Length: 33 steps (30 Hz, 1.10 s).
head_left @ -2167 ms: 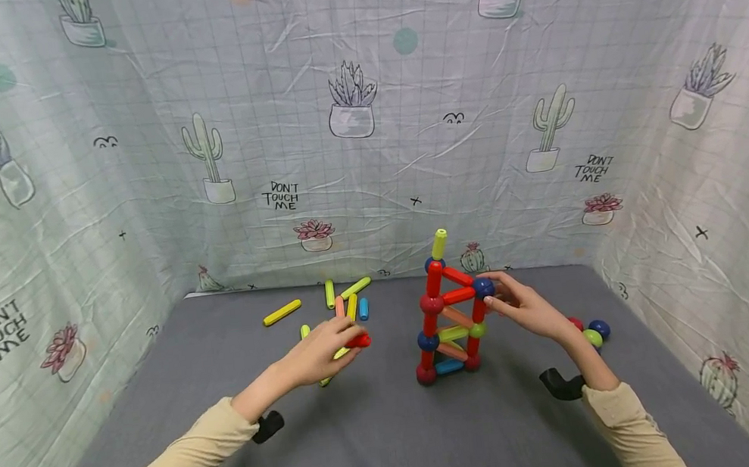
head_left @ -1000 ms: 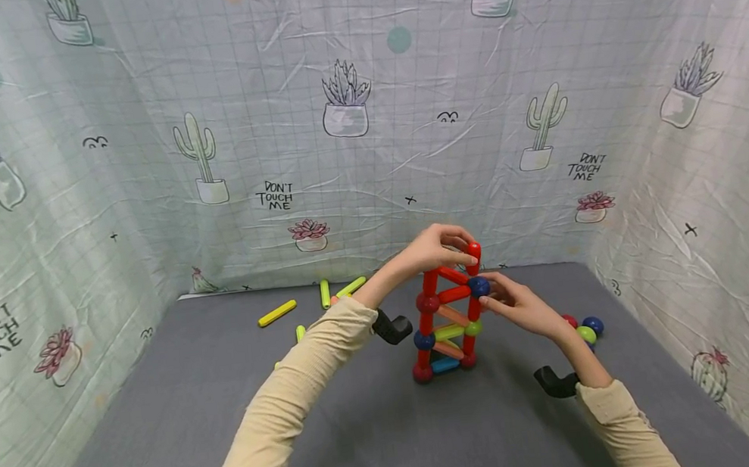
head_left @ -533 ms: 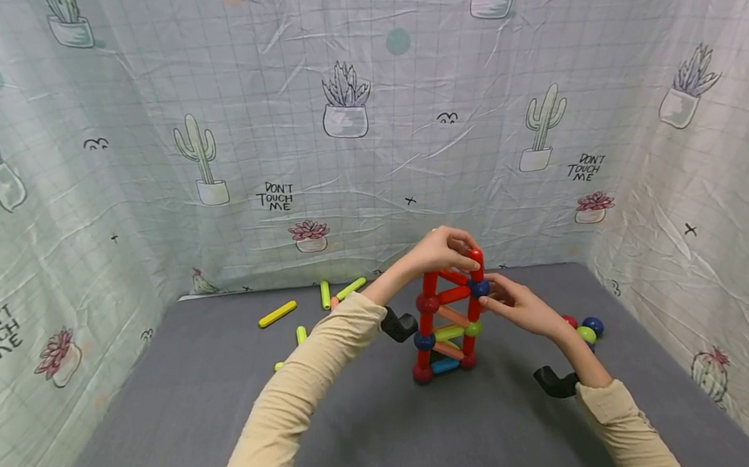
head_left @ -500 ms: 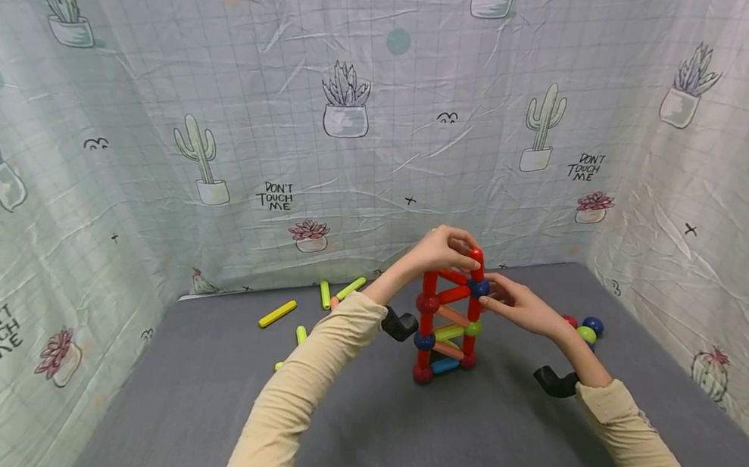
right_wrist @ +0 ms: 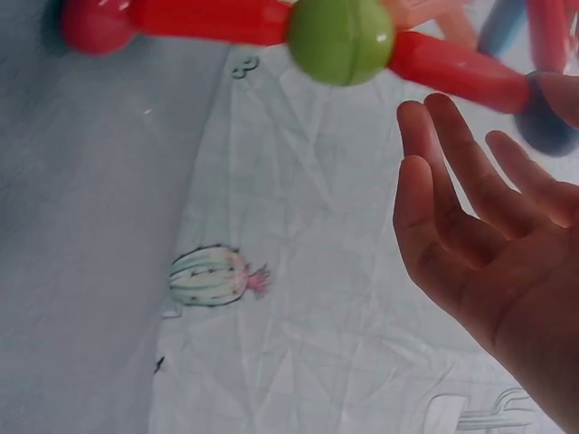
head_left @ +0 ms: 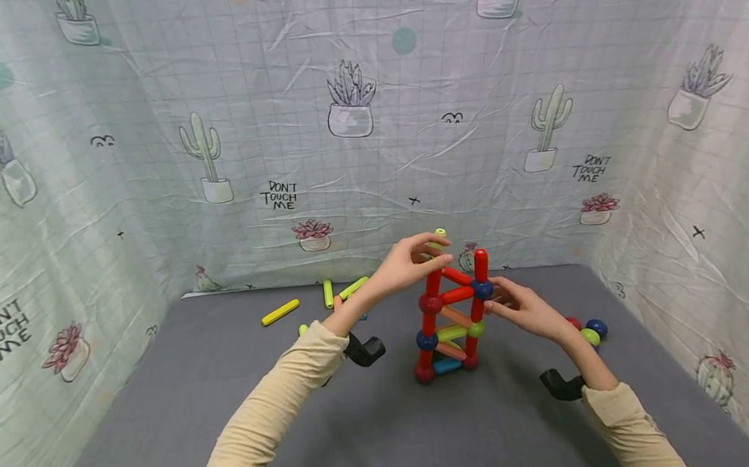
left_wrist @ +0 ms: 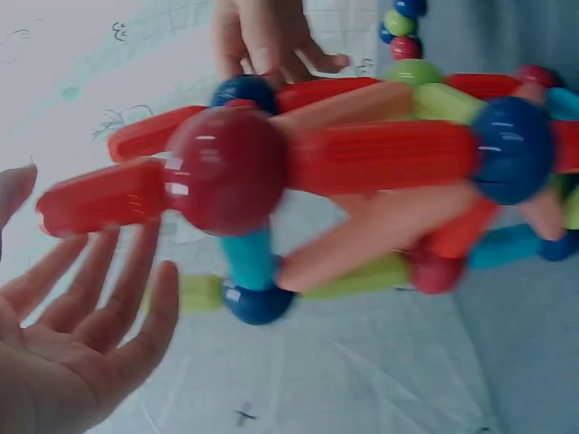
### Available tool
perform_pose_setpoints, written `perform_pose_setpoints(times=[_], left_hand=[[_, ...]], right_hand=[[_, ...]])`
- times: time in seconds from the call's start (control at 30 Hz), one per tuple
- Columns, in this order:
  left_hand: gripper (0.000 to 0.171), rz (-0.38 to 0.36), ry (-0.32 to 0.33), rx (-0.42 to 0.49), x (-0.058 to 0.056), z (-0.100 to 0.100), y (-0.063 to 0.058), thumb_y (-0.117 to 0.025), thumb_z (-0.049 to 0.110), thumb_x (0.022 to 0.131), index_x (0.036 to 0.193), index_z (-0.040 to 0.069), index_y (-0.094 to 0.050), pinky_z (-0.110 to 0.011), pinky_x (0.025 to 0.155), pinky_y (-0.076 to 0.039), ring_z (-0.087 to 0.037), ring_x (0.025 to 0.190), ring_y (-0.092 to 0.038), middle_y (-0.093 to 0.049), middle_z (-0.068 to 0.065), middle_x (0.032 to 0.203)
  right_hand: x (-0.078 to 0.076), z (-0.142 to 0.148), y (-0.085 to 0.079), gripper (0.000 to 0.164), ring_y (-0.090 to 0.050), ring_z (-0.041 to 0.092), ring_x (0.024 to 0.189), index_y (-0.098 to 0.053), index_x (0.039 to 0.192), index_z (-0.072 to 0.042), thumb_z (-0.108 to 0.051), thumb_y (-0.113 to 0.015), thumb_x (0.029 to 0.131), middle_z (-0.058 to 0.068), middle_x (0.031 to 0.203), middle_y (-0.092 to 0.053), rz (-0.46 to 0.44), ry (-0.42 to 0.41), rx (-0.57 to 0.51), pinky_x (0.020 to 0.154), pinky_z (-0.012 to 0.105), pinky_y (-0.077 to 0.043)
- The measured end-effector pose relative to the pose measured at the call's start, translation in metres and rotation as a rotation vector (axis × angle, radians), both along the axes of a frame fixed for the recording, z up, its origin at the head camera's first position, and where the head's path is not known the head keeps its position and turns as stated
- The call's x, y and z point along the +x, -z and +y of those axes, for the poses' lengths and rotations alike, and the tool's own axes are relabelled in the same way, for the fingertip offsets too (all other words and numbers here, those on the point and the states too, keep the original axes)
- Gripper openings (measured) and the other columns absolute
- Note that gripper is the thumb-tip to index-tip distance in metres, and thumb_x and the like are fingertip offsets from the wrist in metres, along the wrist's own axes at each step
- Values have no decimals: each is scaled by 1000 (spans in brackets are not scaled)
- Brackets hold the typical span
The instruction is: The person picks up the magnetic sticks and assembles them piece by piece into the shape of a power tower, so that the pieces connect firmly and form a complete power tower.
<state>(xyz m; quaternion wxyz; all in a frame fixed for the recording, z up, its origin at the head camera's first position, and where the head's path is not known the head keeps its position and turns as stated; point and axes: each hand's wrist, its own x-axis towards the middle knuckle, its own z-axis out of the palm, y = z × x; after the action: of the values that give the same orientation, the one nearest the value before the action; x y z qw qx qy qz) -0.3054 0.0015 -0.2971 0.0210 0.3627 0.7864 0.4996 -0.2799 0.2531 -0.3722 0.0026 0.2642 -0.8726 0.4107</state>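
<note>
A tower of coloured rods and balls stands upright right of centre in the head view. On its top right blue ball (head_left: 482,289) stands a red rod (head_left: 481,264). My left hand (head_left: 412,264) is beside the tower's top, in front of a lime rod (head_left: 440,233). In the left wrist view its fingers spread beside the nearer red rod (left_wrist: 99,194), above a red ball (left_wrist: 231,170), thumb apart. My right hand (head_left: 527,312) stays at the tower's right, thumb against the blue ball (right_wrist: 545,122) in the right wrist view. Its other fingers are loosely extended, holding nothing.
Loose rods, including a yellow rod (head_left: 280,312) and a lime rod (head_left: 328,294), lie back left on the grey cloth (head_left: 383,446), some hidden behind the left arm. Several balls, one of them lime (head_left: 589,336), sit beyond the right forearm. A printed curtain (head_left: 267,123) surrounds the table.
My left hand brought a red rod from the left, set it upright on the top right blue ball, then let go and moved back left. The right hand stayed beside that ball.
</note>
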Motion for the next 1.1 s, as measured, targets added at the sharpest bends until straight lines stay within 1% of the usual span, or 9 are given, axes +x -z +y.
perform_pose_setpoints(times=[0.1, 0.23, 0.33, 0.4, 0.53, 0.63, 0.77, 0.9, 1.1], left_hand=[[38, 33, -35, -3, 10, -9, 17, -61, 19, 85, 120, 8, -52, -26, 77, -50, -21, 93, -61, -62, -12, 107], [41, 84, -91, -34, 22, -13, 36, -61, 21, 84, 121, 8, -51, -24, 71, -51, -21, 95, -59, -61, -12, 109], [36, 110, -131, -1, 27, -13, 43, -59, 20, 86, 119, 8, -52, -26, 68, -51, -22, 93, -60, -61, -12, 110], [33, 114, -148, 17, 28, -13, 45, -59, 19, 86, 117, 9, -53, -26, 66, -51, -23, 90, -61, -61, -13, 110], [32, 110, -158, 11, 29, -14, 48, -58, 19, 86, 116, 9, -53, -24, 65, -51, -23, 88, -61, -60, -13, 110], [32, 111, -149, 13, 28, -13, 50, -58, 19, 87, 115, 8, -52, -25, 65, -51, -24, 88, -61, -59, -14, 112], [31, 111, -147, 12, 28, -12, 51, -58, 19, 86, 115, 7, -52, -24, 64, -51, -23, 86, -61, -58, -14, 111], [33, 121, -149, 6, 27, -12, 52, -59, 20, 86, 116, 7, -52, -23, 63, -50, -22, 86, -61, -58, -14, 112], [37, 135, -148, -1, 27, -10, 53, -59, 21, 86, 119, 7, -51, -19, 62, -49, -22, 85, -60, -57, -13, 114]], right_hand=[[-2, 7, 6, 37, -61, 28, 91, -45, 123, -4, -20, -51, 91, 19, 106, -61, 54, 50, 40, 71, 27, -51], [-11, 28, 19, 33, -61, 28, 90, -50, 120, -6, -20, -51, 91, 18, 105, -62, 172, 182, 120, 69, 31, -51], [-22, 51, 31, 29, -59, 31, 89, -53, 116, -2, -15, -51, 90, 19, 105, -60, 270, 284, 210, 70, 39, -50], [-28, 68, 39, 26, -57, 35, 90, -55, 112, 1, -10, -51, 89, 22, 105, -58, 312, 347, 282, 71, 44, -47], [-35, 97, 54, 24, -52, 41, 88, -58, 106, 2, -7, -53, 85, 26, 103, -55, 366, 441, 487, 67, 49, -43], [-37, 111, 64, 25, -49, 43, 87, -59, 106, 0, -10, -54, 84, 26, 103, -55, 364, 451, 640, 64, 51, -41], [-35, 123, 74, 29, -46, 45, 90, -57, 110, -3, -17, -56, 84, 25, 102, -55, 280, 405, 781, 67, 56, -37], [-34, 128, 81, 35, -45, 44, 91, -56, 111, -4, -23, -60, 82, 24, 100, -55, 209, 381, 819, 68, 57, -34], [-33, 130, 88, 37, -48, 39, 84, -57, 105, -5, -31, -63, 80, 21, 94, -58, 203, 375, 817, 65, 52, -35]])
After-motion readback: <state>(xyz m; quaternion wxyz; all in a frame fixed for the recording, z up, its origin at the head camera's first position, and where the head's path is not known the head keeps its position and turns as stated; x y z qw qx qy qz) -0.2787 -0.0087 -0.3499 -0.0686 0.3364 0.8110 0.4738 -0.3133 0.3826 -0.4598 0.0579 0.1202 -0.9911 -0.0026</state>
